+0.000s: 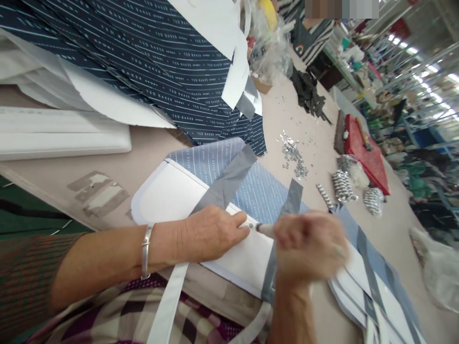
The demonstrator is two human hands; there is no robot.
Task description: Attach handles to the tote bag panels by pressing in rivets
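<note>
A sewn piece, possibly a bag panel point(172, 191), lies before me, white with a blue printed flap point(218, 162). Grey straps point(234, 169) cross it. My left hand point(211, 231) is on the piece, fingers curled and thumb and forefinger at its seam, beside a small round metal disc point(251, 225). What lies under the palm is hidden. In my right hand point(311, 243), blurred by motion, is a pale pen-like tool point(265, 230), its dark tip close to the disc. The fist is closed round its other end.
Stacked navy printed pieces point(143, 62) lie at upper left above a white padded piece point(64, 134). Loose small metal rings point(292, 150) are scattered on the table point(304, 191). Stacked metal rings point(344, 184) and a red item point(366, 153) stand right. More strapped pieces point(373, 282) lie lower right.
</note>
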